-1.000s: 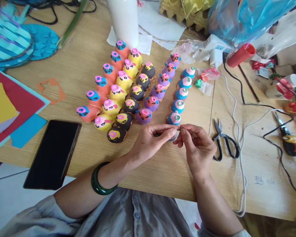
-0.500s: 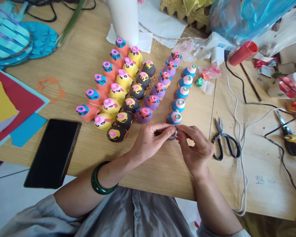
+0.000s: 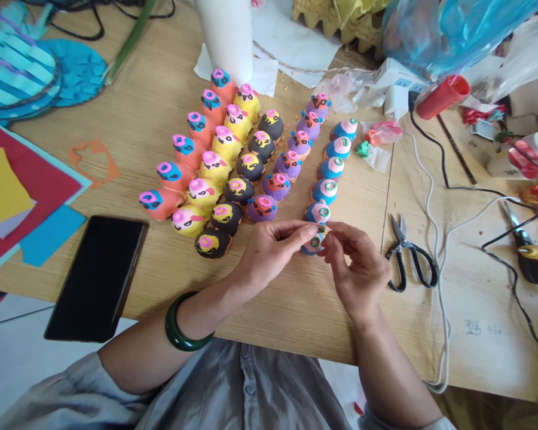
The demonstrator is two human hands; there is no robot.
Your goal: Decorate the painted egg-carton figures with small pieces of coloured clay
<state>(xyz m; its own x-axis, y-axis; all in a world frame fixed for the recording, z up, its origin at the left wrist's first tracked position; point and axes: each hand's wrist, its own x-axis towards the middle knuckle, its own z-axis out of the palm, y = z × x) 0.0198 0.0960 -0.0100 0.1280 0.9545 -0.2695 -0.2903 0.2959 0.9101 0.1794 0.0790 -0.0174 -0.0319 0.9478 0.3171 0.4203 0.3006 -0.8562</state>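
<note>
My left hand (image 3: 273, 245), with a dark green bangle (image 3: 177, 322) on its wrist, pinches a small dark green piece (image 3: 320, 229) between thumb and forefinger. My right hand (image 3: 356, 263) is just to the right, its thumb and fingertips curled close together; whatever they hold is too small to make out. Both hands hover over the near end of a row of blue domed shapes with pink tops and green rings. The nearest blue dome (image 3: 312, 243) shows partly between the hands. Just beyond it sits another blue dome (image 3: 317, 212).
Left of the hands stand rows of purple (image 3: 262, 207), black (image 3: 213, 243), yellow (image 3: 188, 221) and orange domes (image 3: 165, 204). A phone (image 3: 96, 278) lies at the left, black-handled scissors (image 3: 403, 248) at the right. White cables (image 3: 439, 310) run past the scissors. A white cylinder (image 3: 226, 39) stands behind.
My fingertips have moved slightly apart. The green piece now shows at my left fingertips, and the nearest blue dome is more visible between the hands.
</note>
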